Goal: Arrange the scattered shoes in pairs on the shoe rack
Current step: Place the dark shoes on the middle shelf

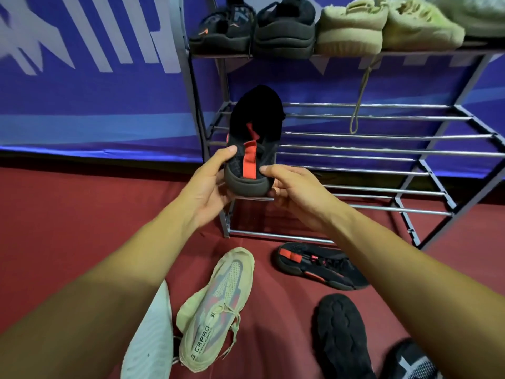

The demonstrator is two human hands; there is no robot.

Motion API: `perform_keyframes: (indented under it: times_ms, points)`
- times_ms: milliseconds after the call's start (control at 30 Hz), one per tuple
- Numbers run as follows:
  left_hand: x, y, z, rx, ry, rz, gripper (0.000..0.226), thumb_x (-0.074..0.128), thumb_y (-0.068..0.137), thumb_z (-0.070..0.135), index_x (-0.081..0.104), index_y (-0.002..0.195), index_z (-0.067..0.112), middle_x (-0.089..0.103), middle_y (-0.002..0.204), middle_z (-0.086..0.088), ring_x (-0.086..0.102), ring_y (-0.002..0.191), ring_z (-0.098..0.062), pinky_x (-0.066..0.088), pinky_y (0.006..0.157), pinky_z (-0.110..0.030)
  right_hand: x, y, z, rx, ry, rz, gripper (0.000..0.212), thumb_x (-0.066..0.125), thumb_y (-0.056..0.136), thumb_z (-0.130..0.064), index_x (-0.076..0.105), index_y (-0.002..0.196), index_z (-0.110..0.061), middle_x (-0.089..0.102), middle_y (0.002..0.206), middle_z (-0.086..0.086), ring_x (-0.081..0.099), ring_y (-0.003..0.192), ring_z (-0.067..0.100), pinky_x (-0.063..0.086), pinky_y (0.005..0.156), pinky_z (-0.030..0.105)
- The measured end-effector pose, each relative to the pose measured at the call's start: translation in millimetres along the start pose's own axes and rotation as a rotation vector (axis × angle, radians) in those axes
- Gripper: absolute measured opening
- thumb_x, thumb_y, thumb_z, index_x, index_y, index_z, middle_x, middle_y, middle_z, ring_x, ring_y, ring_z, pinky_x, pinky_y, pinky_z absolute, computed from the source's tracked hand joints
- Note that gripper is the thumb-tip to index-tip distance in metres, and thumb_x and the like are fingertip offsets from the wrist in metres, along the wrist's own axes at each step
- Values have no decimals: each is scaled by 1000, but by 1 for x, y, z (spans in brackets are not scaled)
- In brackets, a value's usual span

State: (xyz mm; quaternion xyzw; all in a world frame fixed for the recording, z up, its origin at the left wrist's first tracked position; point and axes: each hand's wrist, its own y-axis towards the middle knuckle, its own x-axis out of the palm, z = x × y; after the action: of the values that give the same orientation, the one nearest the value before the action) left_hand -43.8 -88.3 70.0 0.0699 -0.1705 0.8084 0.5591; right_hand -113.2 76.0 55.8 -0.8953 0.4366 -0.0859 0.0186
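Head view: left grip and right grip are both clamped round the heel of a black shoe with a red tab, one on each side. The toe points into the left end of the shoe rack, middle shelf. Can't tell if it's touching the bars. A matching black shoe lies on the floor just in front, near a beige sneaker.

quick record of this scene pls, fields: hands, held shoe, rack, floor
hands: left hand and right hand both grip one shoe's heel
held shoe: black shoe with red heel tab, at left end of middle shelf
rack: shoe rack, top shelf holds black shoes and beige shoes
floor: black-red shoe, single beige shoe, upturned black shoe
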Motion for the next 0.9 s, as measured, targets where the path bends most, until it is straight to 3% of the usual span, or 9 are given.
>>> perform_keyframes:
  times_ms: [100, 233, 333, 400, 500, 600, 733, 900]
  points:
    - [-11, 2, 0, -49, 28, -61, 19, 72, 83, 45, 81, 78, 28, 69, 80, 6, 57, 66, -7, 38, 57, -21, 7, 15, -8, -15, -1, 17, 15, 67, 93, -34, 73, 90, -20, 56, 67, -7, 44, 54, 4, 31, 51, 20]
    - [-20, 10, 7, -51, 24, -63, 15, 77, 76, 41, 78, 79, 26, 66, 77, 5, 50, 62, -8, 30, 57, -23, 14, 33, -12, 4, 42, 26, 25, 69, 91, -41, 68, 100, -18, 49, 74, 0, 44, 58, 6, 32, 54, 20]
    - [-16, 20, 13, -23, -53, 24, 19, 76, 77, 35, 70, 89, 22, 65, 77, 3, 48, 63, -8, 27, 57, -22, 20, 46, -15, -2, 97, 26, 35, 70, 91, -45, 60, 105, -15, 43, 83, 9, 44, 59, 8, 34, 52, 19]
    - [-13, 28, 16, -9, -114, 76, 14, 73, 84, 31, 65, 91, 21, 62, 81, 2, 46, 64, -7, 24, 56, -22, 21, 54, -16, -21, 117, 50, 36, 73, 89, -47, 62, 96, -13, 43, 79, 10, 44, 59, 9, 34, 51, 20]
    - [-11, 37, 19, 8, -176, 111, 11, 72, 87, 28, 66, 88, 20, 63, 78, 2, 50, 60, -7, 26, 54, -22, 18, 61, -14, -18, 187, 40, 31, 76, 87, -43, 69, 86, -13, 55, 64, -3, 44, 57, 8, 32, 49, 19]
    - [-13, 45, 18, 10, -167, 147, 17, 77, 83, 30, 68, 91, 17, 66, 77, 1, 53, 59, -7, 29, 50, -20, 16, 63, -11, 14, 205, 12, 39, 75, 88, -40, 74, 106, -5, 78, 87, 5, 42, 56, 6, 28, 51, 19]
    - [-14, 54, 16, 11, -178, 173, 22, 80, 80, 35, 71, 92, 19, 64, 73, 3, 51, 53, -6, 29, 48, -20, 16, 68, -12, 4, 209, 84, 31, 77, 87, -37, 73, 94, -7, 74, 83, 8, 41, 55, 7, 26, 51, 21]
    - [-12, 57, 10, 28, -189, 167, 34, 79, 78, 47, 66, 99, 24, 64, 68, 8, 54, 52, -4, 30, 51, -21, 19, 68, -9, 3, 167, 127, 40, 76, 87, -43, 69, 106, -9, 70, 79, 5, 42, 55, 6, 28, 51, 21]
